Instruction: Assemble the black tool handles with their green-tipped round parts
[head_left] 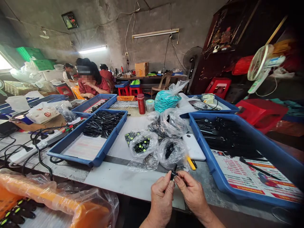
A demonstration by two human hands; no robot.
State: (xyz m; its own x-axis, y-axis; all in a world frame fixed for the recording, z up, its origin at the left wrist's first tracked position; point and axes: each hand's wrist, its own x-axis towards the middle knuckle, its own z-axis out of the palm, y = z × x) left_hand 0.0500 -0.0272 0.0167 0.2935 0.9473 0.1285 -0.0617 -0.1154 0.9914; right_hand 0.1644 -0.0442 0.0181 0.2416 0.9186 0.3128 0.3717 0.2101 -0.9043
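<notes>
A small black part (174, 172) is held upright above the table's front edge. My left hand (161, 198) pinches it between thumb and fingers. My right hand (192, 193) touches the same part from the right with closed fingertips; whether a second piece is between them is too small to tell. Just beyond the hands lie an open plastic bag (172, 153) of black pieces and another bag (143, 145) of black pieces with yellow-green dots. A yellow-handled tool (191, 163) and a white phone-like device (194, 147) lie to their right.
Blue trays (98, 158) (213, 164) of black parts flank the work area. An orange, plastic-lined crate (78, 210) stands at the lower left. Behind are a teal-filled bag (167, 99), a red bottle (141, 104) and a seated person (91, 82). A power strip (35, 147) with cables lies left.
</notes>
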